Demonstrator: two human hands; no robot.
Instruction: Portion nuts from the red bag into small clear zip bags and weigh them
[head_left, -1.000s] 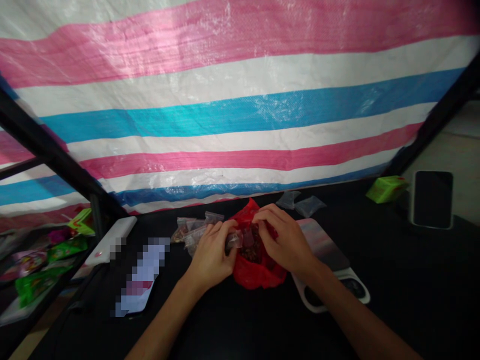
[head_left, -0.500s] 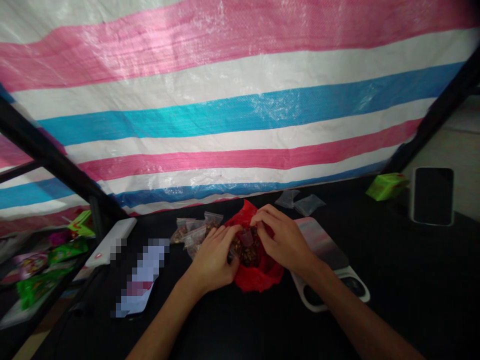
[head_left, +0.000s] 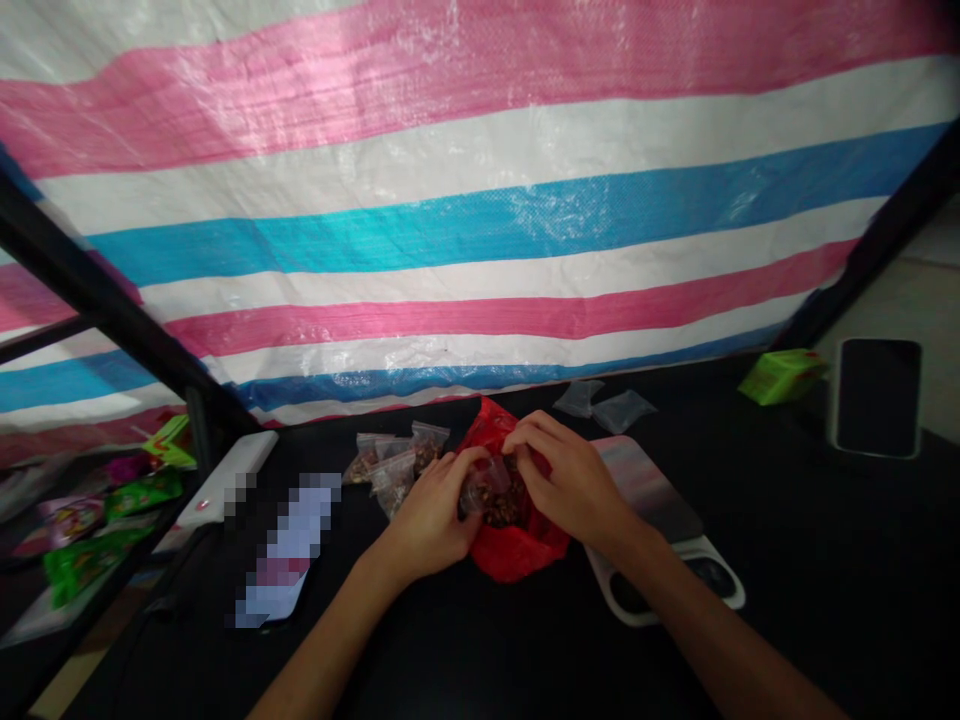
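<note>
An open red plastic bag (head_left: pixel 517 555) lies in front of me with small brown dried pieces (head_left: pixel 504 510) inside. My left hand (head_left: pixel 431 515) reaches over its left side, thumb and fingers closed on a small clear plastic bag (head_left: pixel 475 497). From the right, my right hand (head_left: pixel 566 480) has its fingers curled and pinched at the clear bag's upper edge; its fingertips are partly hidden. Several filled zip bags (head_left: pixel 394 475) lie just left of the red bag. Beside my right wrist stands a white kitchen scale (head_left: pixel 649 490), its display end partly covered by my forearm.
Two flat clear bags (head_left: pixel 622 409) lie behind the scale. A phone (head_left: pixel 292 560) and a white oblong device (head_left: pixel 232 475) are at left, near green packets (head_left: pixel 142 495). At right are a green box (head_left: pixel 780 377) and an upright dark-screened device (head_left: pixel 877 397). Striped sheeting (head_left: pixel 480 240) hangs behind.
The view has shifted slightly. My left fingers and the clear bag have moved a little, with more of its plastic showing over the brown pieces. My right hand stays nearly in place.
</note>
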